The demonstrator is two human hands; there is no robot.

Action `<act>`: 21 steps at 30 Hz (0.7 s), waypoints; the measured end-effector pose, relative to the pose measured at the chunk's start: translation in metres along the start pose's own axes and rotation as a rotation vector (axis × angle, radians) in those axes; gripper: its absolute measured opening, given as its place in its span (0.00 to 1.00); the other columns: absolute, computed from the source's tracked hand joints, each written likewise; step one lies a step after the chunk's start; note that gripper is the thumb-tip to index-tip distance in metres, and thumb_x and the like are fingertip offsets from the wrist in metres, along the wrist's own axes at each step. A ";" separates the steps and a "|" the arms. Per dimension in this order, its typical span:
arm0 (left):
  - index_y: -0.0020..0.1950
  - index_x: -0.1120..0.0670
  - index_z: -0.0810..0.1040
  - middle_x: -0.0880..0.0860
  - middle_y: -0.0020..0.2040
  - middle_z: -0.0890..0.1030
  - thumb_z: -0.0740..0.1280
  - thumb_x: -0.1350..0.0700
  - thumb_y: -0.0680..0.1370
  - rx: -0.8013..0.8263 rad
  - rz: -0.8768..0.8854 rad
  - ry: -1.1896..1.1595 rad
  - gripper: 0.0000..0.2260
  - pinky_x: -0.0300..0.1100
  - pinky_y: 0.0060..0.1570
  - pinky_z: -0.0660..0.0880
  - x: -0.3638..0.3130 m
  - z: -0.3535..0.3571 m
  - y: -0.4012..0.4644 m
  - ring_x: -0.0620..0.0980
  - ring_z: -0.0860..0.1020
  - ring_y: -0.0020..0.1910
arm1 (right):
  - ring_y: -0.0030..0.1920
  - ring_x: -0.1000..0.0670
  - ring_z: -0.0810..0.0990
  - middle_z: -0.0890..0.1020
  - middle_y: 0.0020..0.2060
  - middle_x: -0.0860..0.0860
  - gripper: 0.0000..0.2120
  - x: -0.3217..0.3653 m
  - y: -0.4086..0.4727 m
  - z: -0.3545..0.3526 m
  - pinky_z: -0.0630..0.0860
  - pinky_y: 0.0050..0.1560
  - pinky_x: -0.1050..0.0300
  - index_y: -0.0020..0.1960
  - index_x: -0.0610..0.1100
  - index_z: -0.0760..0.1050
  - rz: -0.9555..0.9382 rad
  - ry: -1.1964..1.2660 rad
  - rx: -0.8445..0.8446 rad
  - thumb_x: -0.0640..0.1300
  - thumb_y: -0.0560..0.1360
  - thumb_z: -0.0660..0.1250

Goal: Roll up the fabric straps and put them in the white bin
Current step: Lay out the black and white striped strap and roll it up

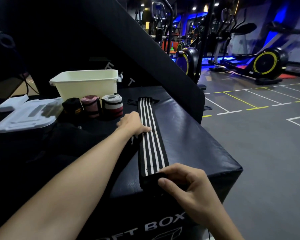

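- We see a black strap with white stripes (150, 135) stretched out flat and lengthwise on the black padded box, running from near to far; its near end is folded over into a plain black start of a roll at the box's near edge, and a thin black loop trails from the far end.
- Left of its far end we have three rolled straps standing side by side: a black one with yellow marks (72, 106), a pink one (91, 105), and a grey, white and red one (112, 105).
- Just behind those rolls we spot the white bin (87, 84), upright and open-topped.
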State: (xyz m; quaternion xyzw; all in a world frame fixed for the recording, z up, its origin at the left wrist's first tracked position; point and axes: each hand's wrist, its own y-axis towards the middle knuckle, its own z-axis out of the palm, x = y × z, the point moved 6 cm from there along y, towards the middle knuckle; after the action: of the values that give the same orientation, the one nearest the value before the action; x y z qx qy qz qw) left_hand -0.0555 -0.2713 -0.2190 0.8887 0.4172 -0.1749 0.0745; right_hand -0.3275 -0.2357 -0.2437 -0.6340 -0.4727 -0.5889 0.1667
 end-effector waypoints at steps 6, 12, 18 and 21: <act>0.48 0.57 0.81 0.55 0.45 0.84 0.81 0.32 0.61 0.167 -0.109 -0.014 0.32 0.44 0.45 0.79 0.008 -0.002 0.016 0.55 0.83 0.44 | 0.45 0.49 0.88 0.88 0.42 0.51 0.03 0.001 0.001 -0.003 0.83 0.48 0.54 0.50 0.45 0.84 -0.017 -0.009 0.044 0.41 0.76 0.75; 0.32 0.56 0.74 0.48 0.20 0.73 0.82 0.46 0.70 0.251 -0.131 -0.224 0.21 0.36 0.24 0.67 0.011 0.004 0.013 0.47 0.70 0.22 | 0.42 0.53 0.87 0.87 0.40 0.54 0.03 0.003 0.004 -0.003 0.79 0.45 0.63 0.48 0.46 0.85 -0.057 -0.044 0.102 0.40 0.76 0.75; 0.37 0.57 0.82 0.51 0.31 0.80 0.78 0.47 0.74 0.248 -0.095 -0.299 0.15 0.34 0.22 0.65 0.011 0.010 0.026 0.45 0.69 0.22 | 0.43 0.53 0.87 0.87 0.41 0.54 0.03 0.004 0.010 -0.006 0.80 0.48 0.62 0.47 0.45 0.85 -0.081 -0.074 0.124 0.38 0.75 0.75; 0.38 0.57 0.83 0.50 0.34 0.85 0.75 0.48 0.77 0.017 -0.110 -0.440 0.14 0.35 0.22 0.69 0.014 -0.001 0.044 0.46 0.76 0.25 | 0.47 0.54 0.87 0.87 0.43 0.55 0.04 0.002 0.017 -0.011 0.79 0.51 0.64 0.49 0.44 0.85 -0.139 -0.166 0.025 0.37 0.76 0.74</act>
State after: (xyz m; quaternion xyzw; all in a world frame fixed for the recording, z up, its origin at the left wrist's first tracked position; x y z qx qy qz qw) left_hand -0.0134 -0.2891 -0.2241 0.8056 0.4375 -0.3718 0.1465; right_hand -0.3207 -0.2524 -0.2331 -0.6441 -0.5351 -0.5386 0.0935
